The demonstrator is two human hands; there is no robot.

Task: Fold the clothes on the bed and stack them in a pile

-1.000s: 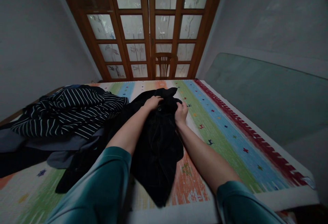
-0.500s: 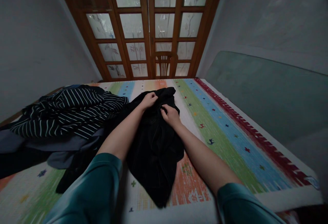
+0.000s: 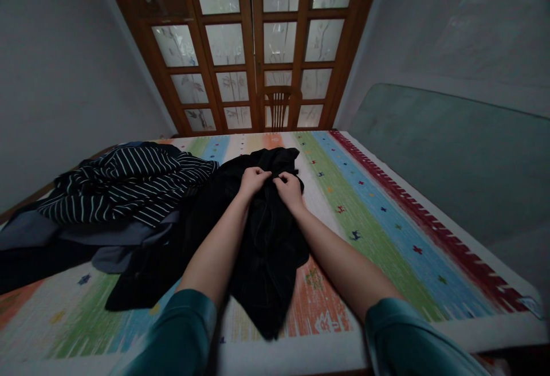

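A black garment (image 3: 266,250) with faint seam stitching lies bunched on the patterned bed cover (image 3: 369,238), one pointed end hanging toward the near edge. Whether it is trousers or a jacket, I cannot tell. My left hand (image 3: 254,181) is closed, pinching the cloth near the garment's upper middle. Just to its right, my right hand (image 3: 289,189) pinches the same cloth, thumb and forefinger together. The two sets of fingertips almost meet. More black fabric spreads left, under and beyond my left forearm.
To the left lies a heap with a black-and-white striped garment (image 3: 129,184) on top and grey cloth (image 3: 114,258) beneath. A pale green headboard or panel (image 3: 442,164) stands along the right. Beyond the bed are a wooden chair (image 3: 279,101) and glazed wooden doors (image 3: 255,49).
My left hand has come down and toward my right hand, so the fingertips are now closer together on the black garment. The view has shifted slightly.
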